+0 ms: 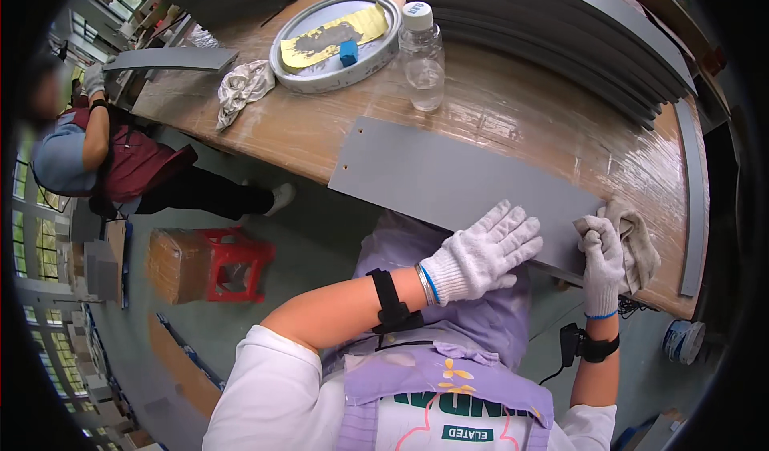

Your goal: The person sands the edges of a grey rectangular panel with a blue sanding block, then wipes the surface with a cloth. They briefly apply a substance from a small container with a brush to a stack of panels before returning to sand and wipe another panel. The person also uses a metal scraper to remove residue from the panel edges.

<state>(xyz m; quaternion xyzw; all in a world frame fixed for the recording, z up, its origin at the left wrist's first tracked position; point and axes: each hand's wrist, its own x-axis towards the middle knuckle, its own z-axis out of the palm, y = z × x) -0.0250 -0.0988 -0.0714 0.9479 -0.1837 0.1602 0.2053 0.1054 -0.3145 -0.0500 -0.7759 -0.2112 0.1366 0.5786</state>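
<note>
"Looking at the panel [448, 177], where does it sit?"

"Flat along the counter's [529, 126] near edge, apparently reaching a little past it."

"And the person's hands?"

"The left hand [489, 251] is spread palm down over its near side, fingers slightly apart. The right hand [602, 263] is closed on a bunched cloth [637, 243] at the panel's right end."

"What could go wrong?"

"Hard pressure on the near side might tip the panel over that edge; too light a left hand could let a wiping stroke drag it off. Grit in the cloth might scratch the grey face."

"Anything beyond it?"

"The bottle [422, 70] stands just past the panel's far side. A shove away from the near edge could topple it."
</note>
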